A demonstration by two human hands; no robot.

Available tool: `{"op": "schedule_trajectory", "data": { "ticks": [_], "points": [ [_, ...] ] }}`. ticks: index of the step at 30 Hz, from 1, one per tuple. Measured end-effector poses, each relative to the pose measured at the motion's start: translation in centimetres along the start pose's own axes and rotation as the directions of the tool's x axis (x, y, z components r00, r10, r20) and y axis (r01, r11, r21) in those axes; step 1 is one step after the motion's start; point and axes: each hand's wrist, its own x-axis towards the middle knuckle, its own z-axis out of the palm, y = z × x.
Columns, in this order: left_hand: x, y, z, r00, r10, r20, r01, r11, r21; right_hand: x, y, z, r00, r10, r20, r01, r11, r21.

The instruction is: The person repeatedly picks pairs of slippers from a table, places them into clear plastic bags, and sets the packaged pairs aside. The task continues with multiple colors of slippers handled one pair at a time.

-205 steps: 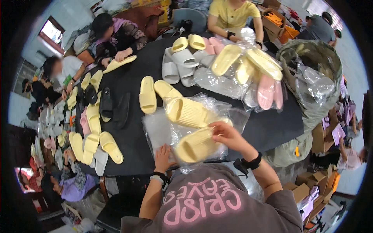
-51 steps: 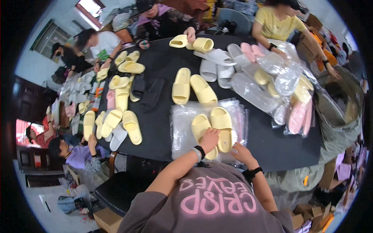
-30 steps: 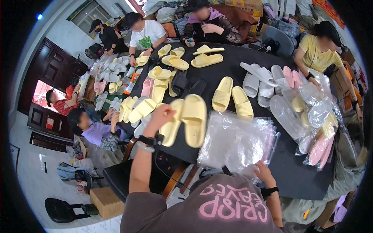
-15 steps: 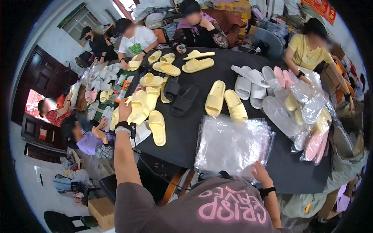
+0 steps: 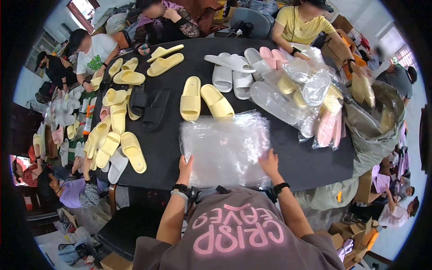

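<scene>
Together, the left hand [image 5: 185, 170] and right hand [image 5: 269, 164] of a person flank a stack of clear plastic bags [image 5: 225, 148], both open, fingers extended at its two sides. The stack lies flat between the palms, its near end at the near edge of a black table [image 5: 317, 171]. Just beyond its far end, with toes pointing back toward the bags, sits a pair of yellow slippers [image 5: 190, 106], apart from both hands.

To the left, black slippers [image 5: 155, 110] lie beside a cluster of yellow slippers [image 5: 118, 118] that spreads along the table's left end, with a grey slipper [image 5: 118, 166] by the near left corner. Toward the far edge, white-grey slippers [image 5: 243, 83] and pink slippers [image 5: 267, 56] border a heap of bagged slippers [image 5: 310, 90], which runs down toward the right end.

Across the far edge, a co-worker in a yellow shirt [image 5: 300, 24] holds a blurred yellow bundle [image 5: 362, 88] above a grey-green sack [image 5: 380, 146], which stands open at the right end.
</scene>
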Motion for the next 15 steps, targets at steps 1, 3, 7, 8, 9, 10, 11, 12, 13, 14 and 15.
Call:
{"op": "schedule_trajectory", "data": {
  "ticks": [1, 3, 7, 8, 9, 10, 11, 12, 13, 14, 15],
  "points": [
    [-0.7, 1.3, 1.7, 0.998, 0.041, 0.048, -0.038, 0.996, -0.079, -0.3, 0.7, 0.9, 0.990, -0.141, -0.016, 0.141, 0.990, 0.002],
    [-1.7, 2.3, 2.4, 0.997, 0.075, 0.003, -0.074, 0.995, -0.068, -0.3, 0.6, 1.5, 0.963, -0.268, -0.002, 0.268, 0.963, -0.015],
    [-0.8, 0.8, 0.1, 0.964, 0.207, -0.166, -0.142, 0.932, 0.334, -0.8, -0.7, -0.6, 0.976, -0.217, -0.035, 0.213, 0.973, -0.090],
    [-0.6, 0.7, -0.6, 0.950, 0.269, -0.158, -0.175, 0.879, 0.444, -1.1, -1.2, -1.7, 0.976, -0.207, -0.072, 0.199, 0.975, -0.104],
    [-0.1, 2.0, -0.9, 0.925, 0.336, -0.177, -0.224, 0.859, 0.459, -1.4, -1.6, -2.7, 0.941, -0.305, -0.147, 0.286, 0.949, -0.135],
    [0.7, 3.4, -1.2, 0.903, 0.400, -0.155, -0.274, 0.815, 0.511, -1.6, -2.3, -3.4, 0.915, -0.389, -0.106, 0.366, 0.912, -0.185],
    [1.7, 5.3, -1.0, 0.877, 0.464, -0.124, -0.327, 0.766, 0.554, -1.8, -3.2, -4.4, 0.883, -0.464, -0.065, 0.438, 0.867, -0.237],
    [2.7, 7.0, -1.0, 0.847, 0.524, -0.094, -0.373, 0.711, 0.596, -1.7, -3.9, -5.0, 0.843, -0.537, -0.018, 0.511, 0.812, -0.283],
    [3.9, 8.7, -0.3, 0.858, 0.501, -0.118, -0.360, 0.748, 0.557, -1.5, -4.6, -5.2, 0.821, -0.569, 0.042, 0.555, 0.779, -0.291],
    [5.0, 10.3, 0.6, 0.868, 0.475, -0.145, -0.342, 0.783, 0.519, -1.2, -5.4, -5.2, 0.792, -0.601, 0.104, 0.602, 0.742, -0.294],
    [6.1, 11.2, 1.3, 0.877, 0.452, -0.162, -0.331, 0.814, 0.477, -1.0, -5.9, -5.2, 0.764, -0.625, 0.160, 0.641, 0.708, -0.297]
  ]
}}
